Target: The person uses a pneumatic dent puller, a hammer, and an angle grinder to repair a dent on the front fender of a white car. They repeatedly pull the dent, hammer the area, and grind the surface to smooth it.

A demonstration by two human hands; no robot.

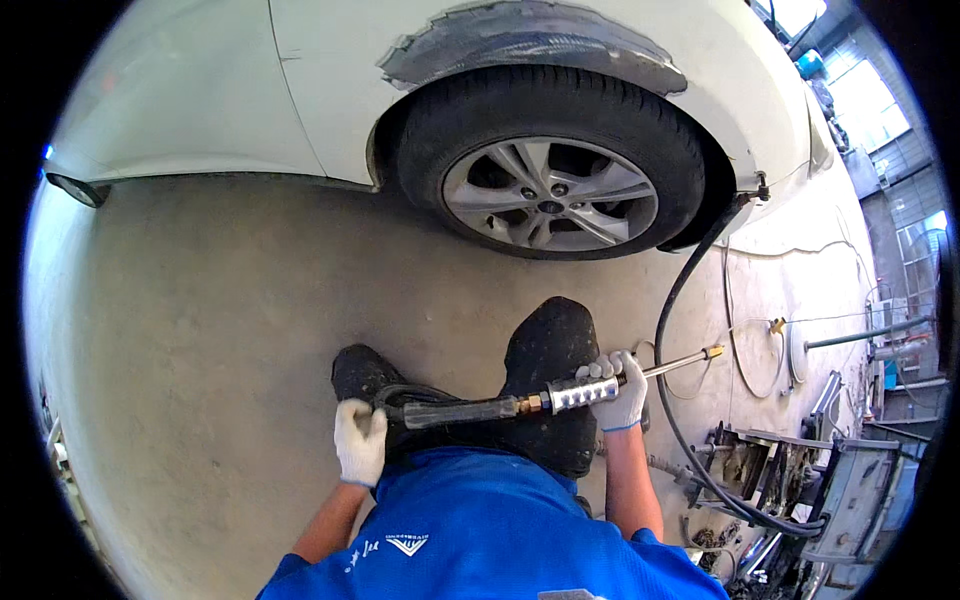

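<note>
Across my lap lies a slide-hammer dent puller, with a black handle, a perforated silver slide weight and a thin rod ending in a brass-coloured tip. My right hand, in a white knit glove, is closed round the right end of the slide weight, by the rod. Beside the handle's left end is my gloved left hand, its fingers loosely bent with the thumb apart, and nothing shows in it. A black cable loops at the handle's rear, partly hidden against my dark trousers.
Ahead stands a white car with a bare grey sanded patch above its wheel. A thick black cable runs from a clamp on the car's edge to metal equipment at right. Hoses lie on the floor there.
</note>
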